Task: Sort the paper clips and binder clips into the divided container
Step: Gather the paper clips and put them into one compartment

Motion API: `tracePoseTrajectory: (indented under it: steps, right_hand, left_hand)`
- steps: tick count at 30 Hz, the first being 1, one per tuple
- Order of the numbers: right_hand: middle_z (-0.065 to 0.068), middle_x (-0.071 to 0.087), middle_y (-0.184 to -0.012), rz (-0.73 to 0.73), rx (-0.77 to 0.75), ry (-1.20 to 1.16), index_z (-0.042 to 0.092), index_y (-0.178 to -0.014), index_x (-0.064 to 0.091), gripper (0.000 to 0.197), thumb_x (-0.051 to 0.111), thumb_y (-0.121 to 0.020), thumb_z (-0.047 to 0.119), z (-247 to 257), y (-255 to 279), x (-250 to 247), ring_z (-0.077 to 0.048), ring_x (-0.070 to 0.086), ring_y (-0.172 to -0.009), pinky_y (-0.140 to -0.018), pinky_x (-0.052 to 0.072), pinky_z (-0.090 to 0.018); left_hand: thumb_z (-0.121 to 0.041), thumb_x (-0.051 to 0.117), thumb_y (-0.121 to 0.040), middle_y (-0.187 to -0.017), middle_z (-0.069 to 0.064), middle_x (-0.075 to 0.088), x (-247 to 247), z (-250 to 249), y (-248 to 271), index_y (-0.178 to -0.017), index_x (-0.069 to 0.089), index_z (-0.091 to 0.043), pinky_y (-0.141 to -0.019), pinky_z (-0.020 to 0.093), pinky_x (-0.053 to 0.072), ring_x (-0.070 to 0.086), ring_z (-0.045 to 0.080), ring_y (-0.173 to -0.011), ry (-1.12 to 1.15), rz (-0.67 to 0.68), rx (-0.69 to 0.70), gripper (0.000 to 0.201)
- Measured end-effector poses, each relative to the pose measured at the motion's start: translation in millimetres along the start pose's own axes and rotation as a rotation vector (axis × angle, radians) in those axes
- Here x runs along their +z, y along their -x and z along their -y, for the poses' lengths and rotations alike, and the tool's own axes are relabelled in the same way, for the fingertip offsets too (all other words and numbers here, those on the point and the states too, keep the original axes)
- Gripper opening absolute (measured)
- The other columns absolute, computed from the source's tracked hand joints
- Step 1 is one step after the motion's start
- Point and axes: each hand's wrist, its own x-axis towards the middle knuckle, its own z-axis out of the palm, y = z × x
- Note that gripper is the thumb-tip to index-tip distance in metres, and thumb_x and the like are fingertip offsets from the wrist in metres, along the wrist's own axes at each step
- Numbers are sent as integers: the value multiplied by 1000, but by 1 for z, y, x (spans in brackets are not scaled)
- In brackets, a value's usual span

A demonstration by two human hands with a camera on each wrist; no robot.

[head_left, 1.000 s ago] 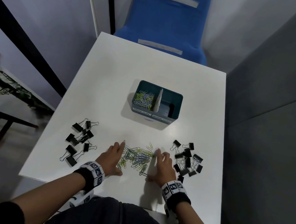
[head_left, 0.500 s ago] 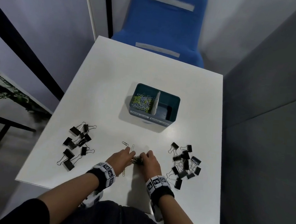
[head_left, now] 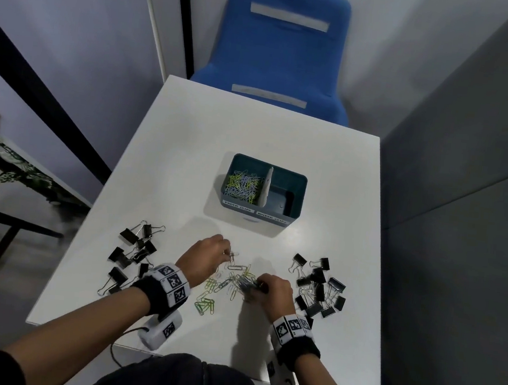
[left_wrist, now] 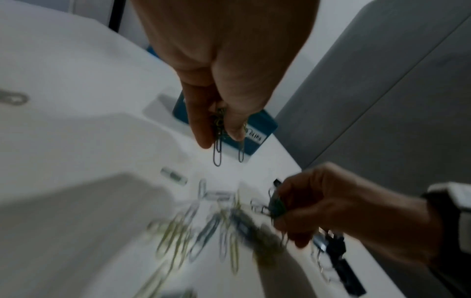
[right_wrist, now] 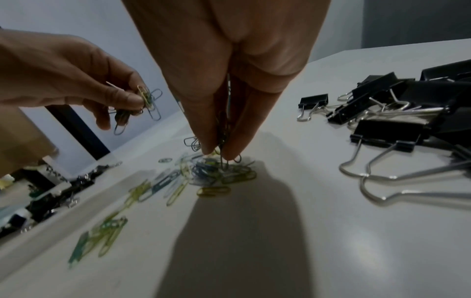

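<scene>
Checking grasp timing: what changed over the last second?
Both hands went from flat beside the loose paper clips to pinching bunches: left hand lifted toward the container, right hand low over the pile. Binder clips and container unmoved.

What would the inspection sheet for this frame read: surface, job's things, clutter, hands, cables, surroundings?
Surface: white table, matte.
Job's things: divided container, paper clips in its left compartment, right one looks empty; loose paper clips between the hands; binder clips in a left pile and a right pile, all on the table.
Clutter: nothing seen.
Hands: left hand pinches a few paper clips above the table; right hand pinches a bunch at the pile.
Cables: black cable hanging from the left wrist camera.
Surroundings: blue chair behind the table; grey partition on the right.
</scene>
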Motion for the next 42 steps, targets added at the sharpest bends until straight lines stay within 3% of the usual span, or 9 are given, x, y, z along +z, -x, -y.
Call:
tracePoseTrajectory:
  steps: [5,10,16,20,26,32,35,38,42]
  right_hand:
    - [-2,71,-77,-35,-6,-70,17,-85,74,14,79,-72,17,5,8,-20,-17,62,-72,-64,44,-21]
    - [-3,72,-78,-73,-91,-91,16,-84,74,13,77,-72,13,33,0,-48,-15,65,-70,-68,49,-21]
    - [-5,69,-74,-152,-148,-60,16,-85,71,11,76,-76,16,80,-41,-95,-22,65,-69,-69,57,-34]
    - [-4,70,-83,-237,-161,-35,13,-90,73,16,78,-76,17,117,-82,-126,-16,61,-76,-73,51,-23]
    - [-3,69,-104,-217,-167,39,19,-114,65,42,78,-76,31,135,-116,-132,-21,64,-94,-84,54,-36]
    - [-7,70,-102,-154,-214,41,15,-108,65,26,69,-84,24,83,-69,-82,-22,67,-86,-80,57,-38]
    - [-10,58,-129,21,-125,176,15,-130,54,46,64,-87,27,39,-41,-45,-26,59,-111,-95,49,-36]
    - [-8,27,-154,226,-48,227,20,-145,29,73,66,-84,35,8,-23,-11,-28,36,-136,-108,39,-42]
    - [-10,0,-160,216,-161,344,17,-149,13,84,62,-85,41,6,-10,23,-30,5,-147,-116,25,-44]
  left_hand:
    - [-18,59,-92,-89,-6,56,-57,-33,-35,-88,61,-14,-67,17,42,56,8,-75,52,-176,81,6]
    - [-20,63,-91,-87,0,60,-98,-54,-92,-86,62,-12,-69,28,48,58,15,-77,65,-305,31,9]
    - [-22,60,-93,-111,9,65,-97,-38,-89,-117,62,-11,-82,39,50,61,26,-96,13,-305,-99,27]
    - [-20,58,-93,-108,4,67,-65,-11,-48,-111,66,-15,-75,30,48,63,22,-91,-20,-204,-150,20]
    - [-27,55,-93,-118,0,61,-9,38,9,-120,58,-22,-84,32,46,57,19,-107,-165,79,-250,28]
    - [-44,48,-95,-157,7,18,19,62,34,-149,20,-15,-104,39,37,17,21,-143,-227,244,-278,67]
    - [-56,45,-93,-159,2,-15,32,66,30,-153,-3,-17,-115,39,25,-7,17,-147,-222,300,-227,86]
    - [-63,39,-90,-158,7,-19,45,62,21,-152,-7,-11,-119,41,14,-13,22,-146,-312,326,-130,93]
    - [-60,37,-93,-159,11,-15,57,51,20,-151,-4,-6,-119,40,13,-10,25,-147,-410,347,-4,90]
